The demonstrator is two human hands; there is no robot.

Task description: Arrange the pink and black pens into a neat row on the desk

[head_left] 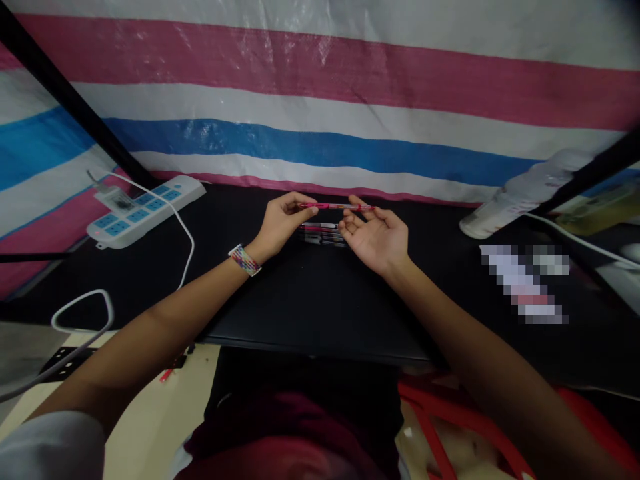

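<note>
A slim pink-red pen (333, 206) is held level between my two hands above the black tabletop. My left hand (281, 223) pinches one end of it between thumb and fingers. At the other end, the thumb and a finger of my right hand (377, 233) grip the tip, while its other fingers are loosely curled with the palm turned up. Just below the pen, several more pens (323, 233) lie side by side on the table. Their right ends are partly hidden by my right fingers.
On the left is a white power strip (145, 212) with a plugged-in charger and a looping white cable (189, 233). A clear plastic bottle (520, 200) stands on the right, near a blurred-out patch (523, 280). Behind the black table (310, 307) hangs a striped plastic sheet (320, 150).
</note>
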